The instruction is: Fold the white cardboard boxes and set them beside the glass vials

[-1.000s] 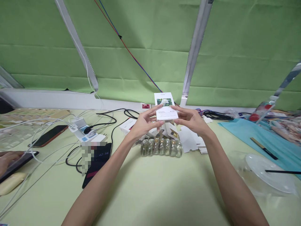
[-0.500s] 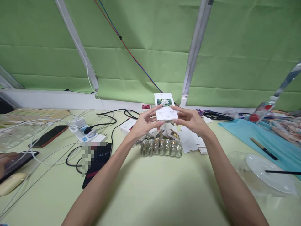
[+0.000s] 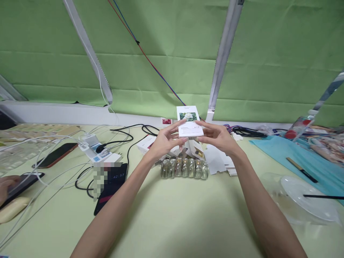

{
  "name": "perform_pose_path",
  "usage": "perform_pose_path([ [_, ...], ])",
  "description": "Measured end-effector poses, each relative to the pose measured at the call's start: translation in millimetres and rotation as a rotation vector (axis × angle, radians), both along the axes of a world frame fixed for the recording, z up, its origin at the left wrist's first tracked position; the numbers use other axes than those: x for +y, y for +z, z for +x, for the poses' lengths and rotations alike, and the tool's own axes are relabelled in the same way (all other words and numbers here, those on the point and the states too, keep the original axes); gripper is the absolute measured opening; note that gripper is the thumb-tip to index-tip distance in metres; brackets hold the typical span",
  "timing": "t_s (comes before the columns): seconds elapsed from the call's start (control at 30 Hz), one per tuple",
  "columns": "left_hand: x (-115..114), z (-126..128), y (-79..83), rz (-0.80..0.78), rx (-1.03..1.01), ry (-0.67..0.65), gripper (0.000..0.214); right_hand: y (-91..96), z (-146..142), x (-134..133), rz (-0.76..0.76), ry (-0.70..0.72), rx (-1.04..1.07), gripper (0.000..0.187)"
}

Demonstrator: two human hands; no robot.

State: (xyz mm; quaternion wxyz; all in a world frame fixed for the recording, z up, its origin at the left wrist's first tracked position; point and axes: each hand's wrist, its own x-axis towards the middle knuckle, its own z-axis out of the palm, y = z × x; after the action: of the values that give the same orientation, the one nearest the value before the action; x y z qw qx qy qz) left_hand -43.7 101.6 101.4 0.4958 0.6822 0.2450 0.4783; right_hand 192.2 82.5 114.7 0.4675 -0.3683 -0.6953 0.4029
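Note:
A small white box (image 3: 189,125) printed with a white flower on green leaves is held up between my two hands, above the far part of the table. My left hand (image 3: 167,141) grips its left side, fingertips on the front and thumb at the lower edge. On the opposite side my right hand (image 3: 215,136) pinches the box in the same way. Below the hands stands a row of several small glass bottles (image 3: 185,168) with clear liquid. Behind them lie opened white boxes (image 3: 195,148), partly hidden by my hands, and white paper pieces (image 3: 215,159).
Left of my forearm lie a phone (image 3: 111,188), a power strip (image 3: 95,148) and tangled cables. Another person's hand (image 3: 5,186) touches a phone at the left edge. At right are a plastic tub with a white lid (image 3: 309,197), a knife (image 3: 301,169) and blue cloth (image 3: 282,148).
The white box tilts very slightly between my fingers. Otherwise my hands stay in place, and the other person's hand at the left shifts a little.

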Motion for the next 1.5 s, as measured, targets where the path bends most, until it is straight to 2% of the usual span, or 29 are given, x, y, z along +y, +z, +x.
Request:
perform_pose_path([
  [0.67, -1.2, 0.0, 1.3, -0.024, 0.009, 0.014, 0.071, -3.9, -1.8, 2.3, 0.049, -0.038, 0.025, 0.061],
  [1.1, -0.6, 1.1, -0.6, -0.006, -0.02, 0.014, 0.066, -7.3, -1.2, 5.4, 0.083, -0.019, 0.032, 0.06],
  [1.5, -1.9, 2.0, -0.2, 0.008, -0.002, 0.05, 0.063, -7.0, -2.0, 4.0, 0.054, -0.025, 0.035, 0.063],
])
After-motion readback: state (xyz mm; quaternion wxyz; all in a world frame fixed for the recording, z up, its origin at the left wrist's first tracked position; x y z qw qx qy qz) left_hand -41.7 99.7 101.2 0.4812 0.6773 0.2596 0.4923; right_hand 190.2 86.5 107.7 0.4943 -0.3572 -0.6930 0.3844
